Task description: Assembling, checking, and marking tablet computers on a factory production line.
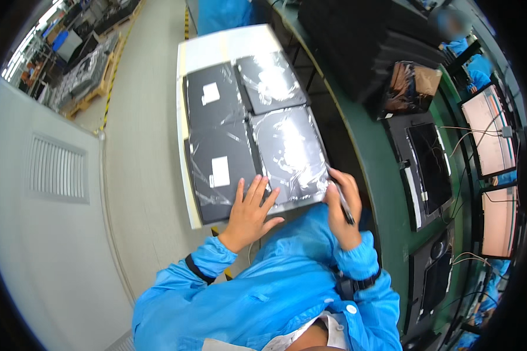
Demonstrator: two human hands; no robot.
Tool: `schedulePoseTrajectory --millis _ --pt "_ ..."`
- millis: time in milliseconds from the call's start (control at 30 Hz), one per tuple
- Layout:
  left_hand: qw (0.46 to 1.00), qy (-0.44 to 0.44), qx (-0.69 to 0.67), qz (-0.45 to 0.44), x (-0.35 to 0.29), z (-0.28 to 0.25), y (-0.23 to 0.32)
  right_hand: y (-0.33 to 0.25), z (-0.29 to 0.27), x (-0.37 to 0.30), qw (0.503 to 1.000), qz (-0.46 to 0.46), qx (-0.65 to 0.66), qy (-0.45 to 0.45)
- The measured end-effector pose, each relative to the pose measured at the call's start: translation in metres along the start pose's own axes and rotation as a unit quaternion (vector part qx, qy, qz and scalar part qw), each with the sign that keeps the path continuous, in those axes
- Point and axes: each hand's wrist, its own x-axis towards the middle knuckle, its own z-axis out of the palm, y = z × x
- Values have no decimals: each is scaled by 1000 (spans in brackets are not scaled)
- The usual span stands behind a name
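Observation:
Four-cornered on a white board (219, 47) lie several flat dark panels wrapped in clear, shiny film. The near left panel (202, 158) and the far left panel (196, 88) each bear a white label. My left hand (247, 213) rests with fingers spread on the near edge of the near left panel. In my right hand (344, 207) is a dark pen (346, 212), held beside the corner of the near right panel (275, 140). Glare hides part of the far right panel (255, 96).
A green workbench (363, 146) runs along the right, carrying a black screen unit (430, 167), cables and a tall stack of black panels (345, 41). Lit monitors (489, 131) stand beyond it. To the left are a grey louvred door (41, 228) and loaded pallets (91, 76).

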Motion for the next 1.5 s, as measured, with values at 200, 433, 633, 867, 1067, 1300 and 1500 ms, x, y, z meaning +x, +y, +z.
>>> schedulePoseTrajectory --millis 200,433,633,867,1067,1300,1500 --pt "993 -54 103 -8 16 25 -19 -33 -95 -54 950 -123 -270 93" --pt "988 -31 149 21 77 37 -98 -4 -148 -99 910 -46 -393 121" --pt "988 -23 150 40 147 21 -162 -18 -176 -94 847 -3 -516 125" --pt "971 -112 196 -73 178 25 -201 -2 -231 -107 770 36 -628 109" --pt "982 -45 -179 36 224 74 -33 -5 -254 -160 827 19 -521 212" --pt "295 -564 -768 -71 141 48 222 -14 -266 -363 573 42 -594 563" --pt "301 -682 -655 -120 126 72 284 -19 -132 -640 125 601 -450 649"
